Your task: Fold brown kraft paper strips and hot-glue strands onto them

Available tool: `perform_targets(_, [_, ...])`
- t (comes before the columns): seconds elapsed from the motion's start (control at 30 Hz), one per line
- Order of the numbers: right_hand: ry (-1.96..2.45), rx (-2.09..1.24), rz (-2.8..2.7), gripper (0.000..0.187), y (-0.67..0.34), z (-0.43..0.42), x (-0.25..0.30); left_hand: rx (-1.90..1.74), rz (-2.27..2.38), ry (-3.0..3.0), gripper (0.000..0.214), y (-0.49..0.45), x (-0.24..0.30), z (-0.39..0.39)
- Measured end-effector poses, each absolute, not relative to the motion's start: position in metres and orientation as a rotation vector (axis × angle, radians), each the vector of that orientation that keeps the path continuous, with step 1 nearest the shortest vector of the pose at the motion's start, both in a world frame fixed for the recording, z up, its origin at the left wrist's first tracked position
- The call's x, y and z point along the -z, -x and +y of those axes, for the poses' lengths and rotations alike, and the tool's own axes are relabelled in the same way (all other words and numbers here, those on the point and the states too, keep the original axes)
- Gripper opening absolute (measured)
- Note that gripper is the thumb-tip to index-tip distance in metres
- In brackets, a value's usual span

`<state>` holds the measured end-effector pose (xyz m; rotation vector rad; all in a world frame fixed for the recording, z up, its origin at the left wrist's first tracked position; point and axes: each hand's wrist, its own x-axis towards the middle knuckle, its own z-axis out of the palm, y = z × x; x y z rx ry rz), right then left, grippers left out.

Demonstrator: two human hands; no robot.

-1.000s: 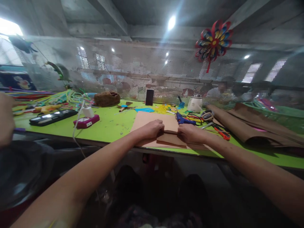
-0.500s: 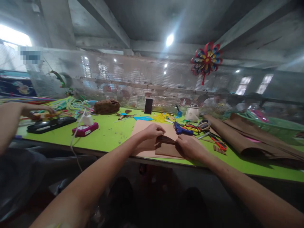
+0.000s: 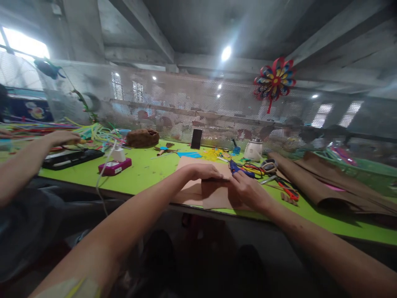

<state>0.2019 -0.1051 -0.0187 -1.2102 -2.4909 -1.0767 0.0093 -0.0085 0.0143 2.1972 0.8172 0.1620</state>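
Note:
A sheet of brown paper [image 3: 218,198] lies over pale board [image 3: 189,189] at the table's near edge. Along its far side runs a narrow dark folded strip, pinched from both ends. My left hand [image 3: 204,171] is closed on the left end, knuckles up. At the right end, my right hand [image 3: 246,186] grips the strip between thumb and fingers. The fingertips partly cover the fold. Just beyond my right hand rests a blue glue gun [image 3: 238,169].
Scissors [image 3: 269,165], red-handled pliers [image 3: 288,191] and brown paper rolls [image 3: 297,180] lie right. A white pot [image 3: 253,150] and phone [image 3: 196,138] stand behind. Left are a purple power strip [image 3: 114,166], its cable, and a co-worker's arm [image 3: 31,159].
The pleated brown strip between my hands has tipped flatter and now shows as a thin edge. My left fingers have lowered onto it. The view has shifted slightly left.

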Motion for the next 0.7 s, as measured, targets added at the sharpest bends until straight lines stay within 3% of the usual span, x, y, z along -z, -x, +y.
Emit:
perform_targets(0.27, [1.222,1.043,-2.579,0.013,-0.195,-0.110,0.015,-0.298,0.628,-2.129,0.044,-0.004,0.015,0.000])
perform_targets(0.7, [1.222,1.054,-2.643,0.014,-0.192,-0.110,0.015,-0.373,0.521,-2.026,0.042,-0.006,0.019,-0.006])
